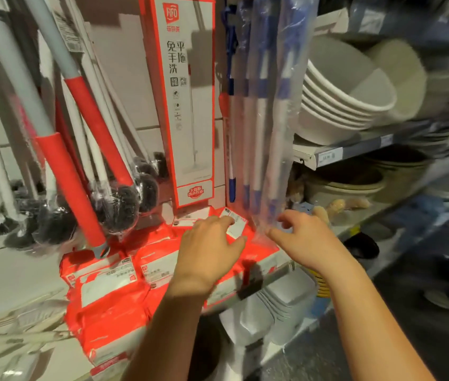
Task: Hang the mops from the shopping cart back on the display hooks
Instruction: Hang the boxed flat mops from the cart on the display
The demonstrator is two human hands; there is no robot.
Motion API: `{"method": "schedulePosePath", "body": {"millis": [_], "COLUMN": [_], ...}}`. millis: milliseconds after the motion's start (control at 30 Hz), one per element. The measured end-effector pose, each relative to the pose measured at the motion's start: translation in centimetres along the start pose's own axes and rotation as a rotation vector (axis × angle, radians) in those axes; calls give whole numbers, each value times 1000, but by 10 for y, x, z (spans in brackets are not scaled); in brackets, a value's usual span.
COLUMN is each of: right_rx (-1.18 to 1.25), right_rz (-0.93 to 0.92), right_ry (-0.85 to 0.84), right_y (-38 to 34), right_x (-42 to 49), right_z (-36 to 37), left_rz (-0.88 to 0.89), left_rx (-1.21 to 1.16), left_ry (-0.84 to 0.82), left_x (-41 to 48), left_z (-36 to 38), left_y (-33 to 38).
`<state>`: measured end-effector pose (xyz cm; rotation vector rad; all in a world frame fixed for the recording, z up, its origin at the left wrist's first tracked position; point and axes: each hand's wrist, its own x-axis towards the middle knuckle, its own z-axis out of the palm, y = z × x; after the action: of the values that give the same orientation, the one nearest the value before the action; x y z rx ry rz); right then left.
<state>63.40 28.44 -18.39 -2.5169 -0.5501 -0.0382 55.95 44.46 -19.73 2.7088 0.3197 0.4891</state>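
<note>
Right edge is smeared with blur and the goods there are hard to read. The mops, blue-and-white handles in a clear sleeve, hang right of centre. Their tops are cut off by the frame and their heads are out of sight.

Grey bowls sit nested in a stack on the shelf. Pale bins are stacked below.

Left grip is released, fingers flat on red packs, tips at a white label. Right grip is at the sleeve's lower edge, fingers loosely curled, grasping nothing visible.

A tall box stands behind the packs. Red-sleeved poles and black brushes crowd the left.
</note>
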Motion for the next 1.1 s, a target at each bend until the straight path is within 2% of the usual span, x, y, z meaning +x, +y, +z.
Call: {"method": "schedulePosePath", "body": {"millis": [233,433,767,1100], "right_rx": [-81,-94,-100,-84], "right_rz": [202,390,661,862], "right_ry": [45,111,208,263], "right_y": [49,103,190,248], "right_x": [-74,-162,-355,-509], "right_z": [-45,-91,-166,-205], "left_rz": [171,325,578,790], "left_rx": [-50,-112,-103,-125], "left_ry": [-97,-190,-345,-484], "left_x": [-30,-68,-202,-320], "left_z": [21,47,79,101], "left_y": [66,149,309,427]}}
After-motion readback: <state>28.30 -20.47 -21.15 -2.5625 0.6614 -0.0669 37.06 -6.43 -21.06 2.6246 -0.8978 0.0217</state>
